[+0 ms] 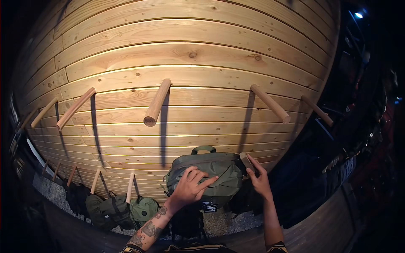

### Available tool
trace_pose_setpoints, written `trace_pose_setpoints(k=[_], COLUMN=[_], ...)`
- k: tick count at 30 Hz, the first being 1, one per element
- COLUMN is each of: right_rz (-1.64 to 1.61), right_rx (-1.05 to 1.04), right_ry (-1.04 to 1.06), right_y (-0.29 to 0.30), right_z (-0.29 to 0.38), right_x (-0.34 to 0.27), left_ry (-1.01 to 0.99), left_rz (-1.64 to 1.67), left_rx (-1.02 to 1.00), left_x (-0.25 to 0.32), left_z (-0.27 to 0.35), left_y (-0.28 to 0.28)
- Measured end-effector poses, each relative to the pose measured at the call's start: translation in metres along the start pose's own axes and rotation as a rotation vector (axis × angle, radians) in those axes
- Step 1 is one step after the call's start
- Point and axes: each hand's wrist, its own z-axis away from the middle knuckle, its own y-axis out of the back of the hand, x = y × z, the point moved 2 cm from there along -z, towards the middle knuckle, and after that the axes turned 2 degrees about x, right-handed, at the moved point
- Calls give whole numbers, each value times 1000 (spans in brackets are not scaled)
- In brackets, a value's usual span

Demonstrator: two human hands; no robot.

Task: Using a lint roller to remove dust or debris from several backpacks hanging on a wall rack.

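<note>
A dark green backpack (221, 186) with a top grab handle (203, 148) sits against the wood-plank wall. My left hand (191, 183) rests on the bag's front with its fingers apart, gripping nothing. At the bag's right side is the squared end of a wooden piece (245, 160), apparently a peg. My right hand (260, 180) has its thumb and fingertips at this wooden end; whether they close around it or only touch it is unclear. A tag with writing (209, 207) hangs at the bag's underside.
Above the bag, round wooden pegs jut from the planks, including a centre peg (157, 102) and a right peg (270, 104). A lower row has another peg (130, 188). A lighter green bag (144, 210) and darker bags hang at lower left. Gravel (221, 224) lies below.
</note>
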Motion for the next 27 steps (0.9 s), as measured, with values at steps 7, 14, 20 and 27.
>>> trace_pose_setpoints(k=[7,14,20,27], right_rz=[104,99,121,190], right_rx=[-56,-83,-117,-223], right_ry=[46,88,134,189], right_y=[4,0,-10,-21], right_z=[-5,-16,-28,-38], right_x=[-19,-25,-45,-65], left_ry=[18,15,27,18], left_rz=[7,-17,12,10], left_rx=[9,7,19,18], left_x=[1,4,7,9], left_z=[2,1,5,5], left_y=[3,1,0,-1])
